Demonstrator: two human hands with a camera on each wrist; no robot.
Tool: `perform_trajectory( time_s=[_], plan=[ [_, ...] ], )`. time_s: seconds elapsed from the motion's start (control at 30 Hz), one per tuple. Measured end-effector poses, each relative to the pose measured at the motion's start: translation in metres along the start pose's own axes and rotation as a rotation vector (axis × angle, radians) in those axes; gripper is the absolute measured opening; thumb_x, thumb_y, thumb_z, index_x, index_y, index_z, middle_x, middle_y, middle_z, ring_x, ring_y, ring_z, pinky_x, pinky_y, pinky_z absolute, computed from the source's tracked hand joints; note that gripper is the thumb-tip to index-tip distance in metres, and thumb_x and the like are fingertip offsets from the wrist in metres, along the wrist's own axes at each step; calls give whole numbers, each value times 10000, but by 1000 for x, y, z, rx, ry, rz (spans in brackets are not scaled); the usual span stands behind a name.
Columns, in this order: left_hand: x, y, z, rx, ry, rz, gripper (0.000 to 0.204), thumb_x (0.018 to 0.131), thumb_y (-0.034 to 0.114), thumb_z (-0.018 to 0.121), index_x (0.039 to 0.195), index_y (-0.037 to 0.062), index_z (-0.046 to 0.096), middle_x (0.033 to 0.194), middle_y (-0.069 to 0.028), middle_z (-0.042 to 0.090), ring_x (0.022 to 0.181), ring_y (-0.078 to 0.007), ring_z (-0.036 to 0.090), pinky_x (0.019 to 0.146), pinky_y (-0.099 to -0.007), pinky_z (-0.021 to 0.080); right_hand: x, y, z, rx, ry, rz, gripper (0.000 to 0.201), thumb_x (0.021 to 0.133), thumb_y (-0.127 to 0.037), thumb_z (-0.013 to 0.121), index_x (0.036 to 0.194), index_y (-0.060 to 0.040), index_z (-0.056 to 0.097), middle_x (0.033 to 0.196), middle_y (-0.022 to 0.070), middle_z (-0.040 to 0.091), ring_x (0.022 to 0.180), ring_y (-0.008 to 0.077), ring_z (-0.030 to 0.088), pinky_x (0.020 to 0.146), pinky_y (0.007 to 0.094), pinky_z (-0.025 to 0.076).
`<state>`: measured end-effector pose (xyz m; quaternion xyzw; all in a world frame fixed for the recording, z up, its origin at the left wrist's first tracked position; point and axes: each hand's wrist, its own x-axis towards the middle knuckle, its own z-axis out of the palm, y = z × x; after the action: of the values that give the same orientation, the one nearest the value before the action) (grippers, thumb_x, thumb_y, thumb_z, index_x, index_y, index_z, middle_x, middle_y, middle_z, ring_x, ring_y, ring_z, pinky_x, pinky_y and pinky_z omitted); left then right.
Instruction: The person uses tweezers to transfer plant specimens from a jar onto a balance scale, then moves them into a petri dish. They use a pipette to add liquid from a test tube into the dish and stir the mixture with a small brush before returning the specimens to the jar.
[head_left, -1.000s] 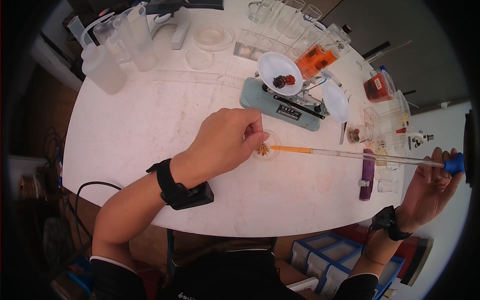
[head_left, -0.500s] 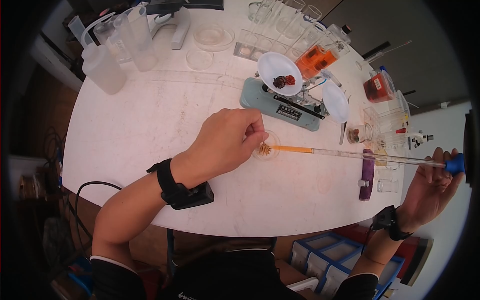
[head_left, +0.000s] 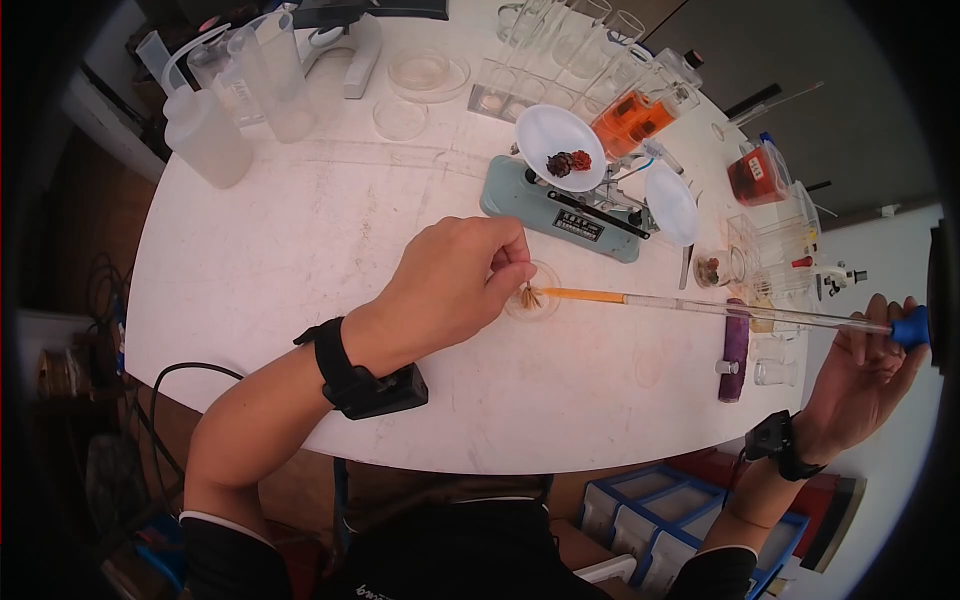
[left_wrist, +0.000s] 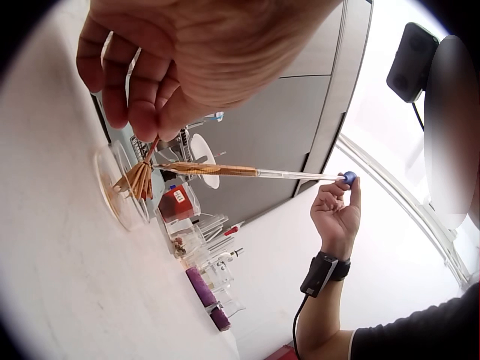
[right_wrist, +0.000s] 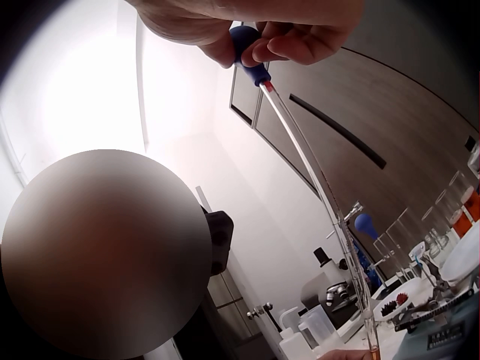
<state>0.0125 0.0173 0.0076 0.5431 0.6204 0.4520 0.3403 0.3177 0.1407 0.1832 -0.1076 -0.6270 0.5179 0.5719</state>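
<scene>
My left hand [head_left: 440, 280] pinches a thin reddish stem between thumb and fingertips. From it hangs a fan-shaped bundle of slender yellow-brown strands [left_wrist: 137, 181], over a small clear petri dish [head_left: 550, 311]. Out to the right, my right hand [head_left: 862, 370] grips the blue rubber bulb [head_left: 909, 327] of a long glass pipette [head_left: 680, 306], as the right wrist view also shows with the bulb [right_wrist: 244, 41] between thumb and fingers. Held nearly level in the head view, the pipette has orange liquid [head_left: 590, 297] in its lower part, and its tip points right at the bundle.
Behind the dish stands a teal balance [head_left: 560, 222], dark and red pieces in one white pan [head_left: 545, 128]. A test tube rack [head_left: 484, 98] and an orange-filled container [head_left: 632, 112] are farther back. Plastic bottles [head_left: 205, 135] stand left; a purple roll [head_left: 735, 350] lies right.
The bundle has turned and shifted slightly right under the left fingertips, and the pipette tip has moved a little with it. Both hands stay almost in place.
</scene>
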Motion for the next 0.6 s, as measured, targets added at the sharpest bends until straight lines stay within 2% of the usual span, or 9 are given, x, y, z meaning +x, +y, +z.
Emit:
perform_trajectory(
  time_s=[0.47,0.6],
  plan=[
    [1,-2,1,3,3,9,94,876,77,654,856,-8,619,748,-82,646,678,-156,569,613,-289,441,-1,3,1,15,-3,24,413,1012,-256,527,1255,61,426,758,-16,424,724,78,357,602,206,333],
    [1,-1,0,3,-3,-1,95,879,77,653,852,-7,616,748,-79,645,685,-154,573,613,-288,441,0,2,8,-5,67,2,410,1012,-259,526,1252,61,433,753,-19,430,723,81,359,603,206,335]
  ],
)
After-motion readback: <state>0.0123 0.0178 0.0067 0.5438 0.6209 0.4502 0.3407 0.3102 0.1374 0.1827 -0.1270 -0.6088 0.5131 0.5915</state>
